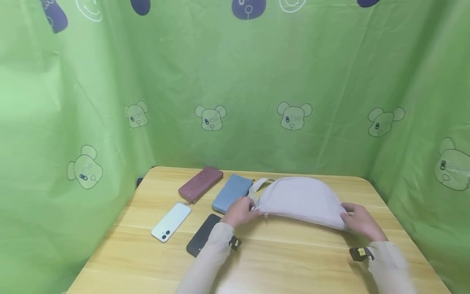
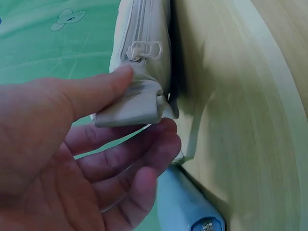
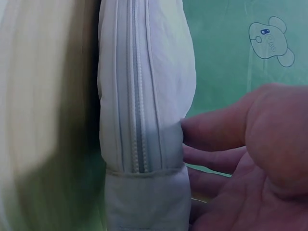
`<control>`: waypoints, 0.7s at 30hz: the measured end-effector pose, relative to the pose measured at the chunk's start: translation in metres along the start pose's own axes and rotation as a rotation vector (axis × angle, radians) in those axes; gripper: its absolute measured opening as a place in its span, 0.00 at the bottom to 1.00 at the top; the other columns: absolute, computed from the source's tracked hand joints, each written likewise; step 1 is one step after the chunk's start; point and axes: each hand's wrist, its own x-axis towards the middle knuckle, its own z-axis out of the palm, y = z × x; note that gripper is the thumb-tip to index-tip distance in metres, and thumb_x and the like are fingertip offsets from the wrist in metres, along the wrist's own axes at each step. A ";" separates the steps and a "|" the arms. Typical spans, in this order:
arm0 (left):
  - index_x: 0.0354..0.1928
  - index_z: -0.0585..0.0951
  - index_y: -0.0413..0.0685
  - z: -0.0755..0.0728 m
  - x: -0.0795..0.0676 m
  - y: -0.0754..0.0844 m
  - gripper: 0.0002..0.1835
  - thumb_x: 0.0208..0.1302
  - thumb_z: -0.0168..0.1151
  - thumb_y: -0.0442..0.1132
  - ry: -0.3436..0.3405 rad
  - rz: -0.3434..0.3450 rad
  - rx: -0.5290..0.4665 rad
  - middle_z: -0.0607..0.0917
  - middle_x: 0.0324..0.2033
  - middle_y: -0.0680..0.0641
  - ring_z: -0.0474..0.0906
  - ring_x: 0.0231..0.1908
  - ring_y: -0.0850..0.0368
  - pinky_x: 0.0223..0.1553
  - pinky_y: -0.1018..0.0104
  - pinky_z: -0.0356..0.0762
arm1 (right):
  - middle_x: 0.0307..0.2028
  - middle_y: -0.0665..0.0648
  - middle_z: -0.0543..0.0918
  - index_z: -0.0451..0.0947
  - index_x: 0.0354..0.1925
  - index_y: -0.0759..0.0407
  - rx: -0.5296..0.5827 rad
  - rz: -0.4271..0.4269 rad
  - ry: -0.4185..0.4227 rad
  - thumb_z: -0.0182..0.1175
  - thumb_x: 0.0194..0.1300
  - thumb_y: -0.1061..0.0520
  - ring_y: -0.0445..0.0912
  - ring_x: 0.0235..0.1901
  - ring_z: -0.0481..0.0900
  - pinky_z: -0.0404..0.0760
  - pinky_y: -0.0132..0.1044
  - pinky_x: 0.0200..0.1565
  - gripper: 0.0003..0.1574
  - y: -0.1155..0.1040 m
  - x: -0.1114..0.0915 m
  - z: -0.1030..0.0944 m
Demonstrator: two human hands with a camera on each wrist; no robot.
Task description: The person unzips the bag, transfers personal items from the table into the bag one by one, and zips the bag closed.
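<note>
A pale half-moon sling bag is held by its two ends over the right part of the wooden table, its zipper edge toward me. My left hand pinches the left end between thumb and fingers. In the left wrist view the zipper pull sits just past my thumb, at the end of the zipper. My right hand grips the right end; its thumb presses the bag's side in the right wrist view, where the zipper teeth run together. A light strap loops out behind the left end.
Left of the bag lie a blue wallet, closest to my left hand, and a maroon wallet. Nearer me are a white phone, camera side up, and a black phone partly behind my left sleeve. Green curtains surround the table.
</note>
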 end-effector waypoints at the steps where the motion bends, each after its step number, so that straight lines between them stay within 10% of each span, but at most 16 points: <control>1: 0.25 0.82 0.50 0.000 -0.002 0.000 0.15 0.65 0.72 0.49 0.010 0.004 0.016 0.72 0.16 0.57 0.65 0.18 0.64 0.18 0.71 0.64 | 0.64 0.87 0.68 0.62 0.67 0.85 0.001 -0.004 0.000 0.52 0.76 0.59 0.82 0.64 0.66 0.68 0.73 0.63 0.34 0.000 0.003 0.001; 15: 0.24 0.84 0.52 0.007 -0.011 -0.003 0.17 0.67 0.69 0.53 0.111 0.053 0.149 0.74 0.17 0.57 0.67 0.19 0.64 0.21 0.71 0.64 | 0.69 0.86 0.63 0.57 0.71 0.82 0.034 0.088 -0.007 0.47 0.80 0.49 0.81 0.66 0.64 0.67 0.73 0.64 0.40 -0.022 0.015 -0.004; 21: 0.18 0.78 0.55 0.010 -0.013 -0.004 0.21 0.67 0.69 0.54 0.141 0.061 0.166 0.72 0.15 0.58 0.66 0.19 0.65 0.22 0.71 0.63 | 0.68 0.82 0.68 0.64 0.71 0.75 0.143 0.074 0.193 0.47 0.81 0.43 0.77 0.65 0.69 0.71 0.71 0.62 0.40 -0.058 0.009 -0.019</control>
